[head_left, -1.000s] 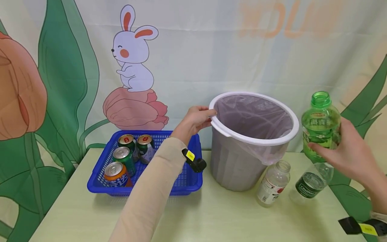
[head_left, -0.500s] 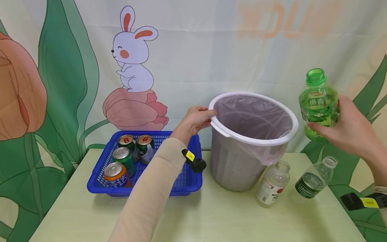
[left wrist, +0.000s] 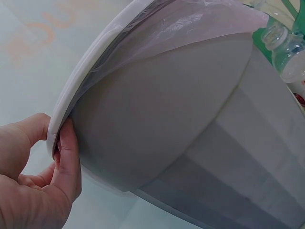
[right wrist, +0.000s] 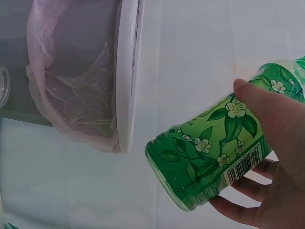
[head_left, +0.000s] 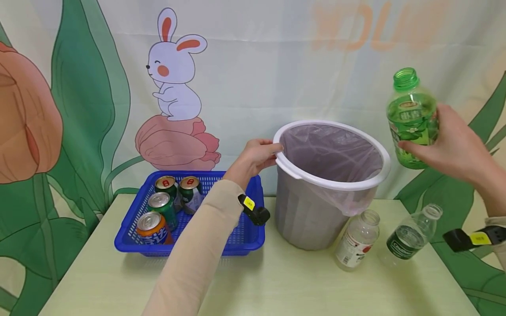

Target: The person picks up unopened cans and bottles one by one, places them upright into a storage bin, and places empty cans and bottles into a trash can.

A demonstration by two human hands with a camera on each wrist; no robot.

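My right hand (head_left: pixel 458 145) grips a green plastic bottle (head_left: pixel 413 125) with no cap, held nearly upright in the air to the right of the trash can. In the right wrist view the bottle's flowered label (right wrist: pixel 214 138) shows, thumb on one side and fingers on the other. The grey trash can (head_left: pixel 312 215) has a white rim (head_left: pixel 334 184) and a thin plastic liner (head_left: pixel 332 149) inside. With thumb and fingers, my left hand (head_left: pixel 258 153) pinches the rim at its left side; the left wrist view shows the fingers (left wrist: pixel 69 157) tucked under it.
Two clear plastic bottles stand right of the can: one with a white label (head_left: pixel 353 245), one with a dark green label (head_left: pixel 407 241). Left of it, a blue basket (head_left: pixel 136 202) holds several drink cans (head_left: pixel 162 206). A printed curtain (head_left: pixel 253 66) hangs behind the table (head_left: pixel 276 289).
My right hand has raised the green bottle, moving it up and slightly left, away from the bottle with the dark green label. The left hand stays on the rim.
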